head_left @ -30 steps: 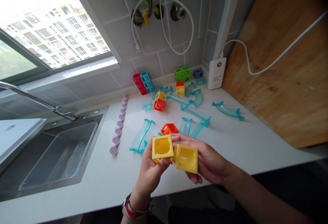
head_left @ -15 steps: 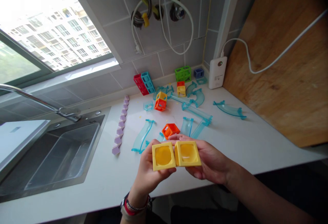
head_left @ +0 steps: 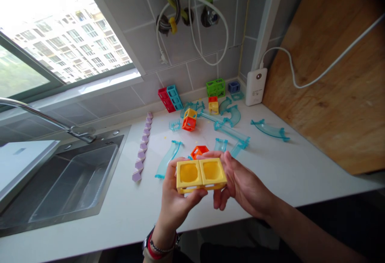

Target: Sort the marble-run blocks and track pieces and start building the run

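Note:
Two yellow hollow toy cubes [head_left: 201, 174] sit side by side, their faces flush, in front of me above the counter. My left hand [head_left: 176, 196] grips them from the left, thumb underneath and fingers behind. At their right end is my right hand [head_left: 245, 182], its fingers spread, some behind the cubes and others below; whether it touches them is unclear. Just beyond, partly hidden by the hands, lies an orange cube [head_left: 199, 151]. Farther back stands a joined yellow and orange cube pair [head_left: 189, 120].
Teal track pieces [head_left: 231, 132] lie over the white counter [head_left: 270, 166]. A purple zigzag strip [head_left: 142, 148] runs beside the sink [head_left: 75, 190]. Red and blue blocks [head_left: 170, 98], green blocks [head_left: 215, 88] and a white power bank [head_left: 256, 87] stand along the back.
The two yellow cubes, tilted apart with a gap before, now sit flush. They have moved slightly up and left. My right hand's fingers have loosened and spread.

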`<state>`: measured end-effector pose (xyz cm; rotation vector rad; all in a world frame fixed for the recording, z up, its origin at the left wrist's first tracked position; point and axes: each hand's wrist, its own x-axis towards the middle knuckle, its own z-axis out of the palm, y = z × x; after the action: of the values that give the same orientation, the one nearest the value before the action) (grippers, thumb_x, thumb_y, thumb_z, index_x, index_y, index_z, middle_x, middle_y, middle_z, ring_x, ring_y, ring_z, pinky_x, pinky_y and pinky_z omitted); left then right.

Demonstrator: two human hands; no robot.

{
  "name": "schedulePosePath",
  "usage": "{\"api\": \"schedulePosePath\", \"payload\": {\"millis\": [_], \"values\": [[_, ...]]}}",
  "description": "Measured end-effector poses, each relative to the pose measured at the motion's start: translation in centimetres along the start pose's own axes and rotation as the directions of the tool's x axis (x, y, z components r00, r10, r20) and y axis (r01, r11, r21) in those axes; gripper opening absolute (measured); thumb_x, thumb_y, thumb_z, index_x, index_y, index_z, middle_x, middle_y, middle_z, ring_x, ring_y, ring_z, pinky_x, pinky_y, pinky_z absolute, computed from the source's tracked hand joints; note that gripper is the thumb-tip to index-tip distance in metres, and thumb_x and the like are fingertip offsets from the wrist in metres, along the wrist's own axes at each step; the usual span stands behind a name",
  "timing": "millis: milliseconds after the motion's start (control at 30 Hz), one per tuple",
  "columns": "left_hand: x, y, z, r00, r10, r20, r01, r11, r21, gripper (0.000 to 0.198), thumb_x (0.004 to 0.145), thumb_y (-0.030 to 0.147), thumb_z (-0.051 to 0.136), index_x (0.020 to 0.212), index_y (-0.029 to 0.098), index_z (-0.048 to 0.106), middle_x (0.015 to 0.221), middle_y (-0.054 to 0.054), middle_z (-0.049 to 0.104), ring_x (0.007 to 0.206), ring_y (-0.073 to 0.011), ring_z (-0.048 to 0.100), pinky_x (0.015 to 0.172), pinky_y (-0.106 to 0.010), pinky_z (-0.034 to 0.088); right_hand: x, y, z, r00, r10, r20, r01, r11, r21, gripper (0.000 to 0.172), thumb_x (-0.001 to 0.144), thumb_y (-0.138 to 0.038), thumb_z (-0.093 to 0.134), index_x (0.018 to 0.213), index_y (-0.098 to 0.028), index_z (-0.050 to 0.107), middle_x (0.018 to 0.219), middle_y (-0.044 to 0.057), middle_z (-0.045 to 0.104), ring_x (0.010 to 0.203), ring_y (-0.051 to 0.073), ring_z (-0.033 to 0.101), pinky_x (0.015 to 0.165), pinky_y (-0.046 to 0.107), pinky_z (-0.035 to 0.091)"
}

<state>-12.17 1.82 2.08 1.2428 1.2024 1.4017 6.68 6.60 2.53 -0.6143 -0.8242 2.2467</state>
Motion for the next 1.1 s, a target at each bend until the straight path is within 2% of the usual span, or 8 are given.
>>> {"api": "schedulePosePath", "payload": {"millis": [67,167,333,500,600,733,933,1100], "values": [[0.0,-0.2,-0.2,0.999,-0.045,-0.022,0.046,0.999,0.026,0.052,0.075,0.032,0.087,0.116,0.022,0.056,0.096,-0.002,0.071,0.080,-0.0171,0.070,0.070,-0.024,0.056,-0.2,0.1,-0.1,0.990,-0.141,0.009,0.141,0.978,-0.157,0.062,0.091,-0.063,0.064,0.140,-0.026,0.052,0.094,0.004,0.070,0.061,0.015,0.070,0.056,0.027,0.059],[0.1,-0.3,-0.3,0.996,-0.090,0.010,0.089,0.995,0.049,0.045,0.077,0.038,0.085,0.109,0.019,0.060,0.091,-0.004,0.072,0.079,-0.0198,0.071,0.068,-0.026,0.056,-0.3,0.4,-0.2,0.979,-0.205,0.007,0.197,0.930,-0.311,0.065,0.083,-0.045,0.081,0.139,-0.026,0.054,0.089,0.002,0.070,0.059,0.013,0.066,0.057,0.028,0.059],[0.4,0.1,0.0,0.987,-0.151,0.048,0.150,0.988,0.024,0.042,0.078,0.040,0.084,0.106,0.018,0.061,0.092,-0.005,0.073,0.080,-0.0206,0.071,0.070,-0.028,0.057,0.1,0.9,-0.4,0.970,-0.234,-0.060,0.202,0.922,-0.329,0.058,0.085,-0.042,0.079,0.134,-0.021,0.057,0.075,0.000,0.069,0.046,0.012,0.062,0.045,0.024,0.053],[0.6,0.6,-0.5,0.956,-0.258,0.141,0.255,0.966,0.039,0.040,0.078,0.038,0.085,0.103,0.017,0.063,0.084,-0.004,0.071,0.070,-0.0163,0.068,0.063,-0.025,0.056,0.2,1.0,-0.6,0.968,-0.235,-0.088,0.194,0.924,-0.330,0.052,0.085,-0.043,0.079,0.127,-0.020,0.059,0.086,0.002,0.071,0.040,0.008,0.059,0.036,0.018,0.046],[0.6,0.7,-0.4,0.929,-0.324,0.180,0.329,0.944,0.003,0.044,0.080,0.037,0.085,0.111,0.017,0.062,0.094,-0.007,0.073,0.076,-0.0202,0.073,0.068,-0.029,0.059,0.3,1.1,-0.7,0.968,-0.226,-0.106,0.180,0.925,-0.336,0.050,0.086,-0.044,0.078,0.126,-0.020,0.060,0.084,0.002,0.070,0.039,0.008,0.058,0.036,0.018,0.047],[0.6,0.7,0.4,0.908,-0.357,0.220,0.389,0.913,-0.124,0.054,0.080,0.039,0.084,0.122,0.017,0.059,0.103,-0.010,0.073,0.085,-0.0254,0.075,0.078,-0.037,0.062,0.2,1.3,-0.9,0.958,-0.239,-0.160,0.168,0.917,-0.362,0.048,0.085,-0.045,0.078,0.123,-0.021,0.061,0.111,0.009,0.070,0.037,0.006,0.056,0.032,0.019,0.044],[0.5,0.2,1.3,0.959,-0.223,0.178,0.261,0.935,-0.239,0.049,0.077,0.031,0.088,0.116,0.019,0.061,0.099,-0.004,0.070,0.088,-0.0182,0.068,0.077,-0.025,0.054,0.0,1.7,-1.5,0.935,-0.292,-0.200,0.190,0.891,-0.413,0.054,0.084,-0.049,0.078,0.129,-0.025,0.059,0.121,0.011,0.067,0.039,0.005,0.053,0.033,0.022,0.042],[0.9,0.5,0.7,0.989,-0.128,0.071,0.145,0.921,-0.361,0.044,0.081,0.037,0.083,0.116,0.022,0.059,0.105,-0.004,0.069,0.096,-0.0196,0.066,0.083,-0.027,0.053,-0.6,0.4,-1.6,0.907,-0.394,-0.150,0.256,0.798,-0.545,0.066,0.085,-0.064,0.069,0.136,-0.025,0.057,0.111,0.013,0.070,0.048,0.011,0.052,0.041,0.028,0.043]]}}
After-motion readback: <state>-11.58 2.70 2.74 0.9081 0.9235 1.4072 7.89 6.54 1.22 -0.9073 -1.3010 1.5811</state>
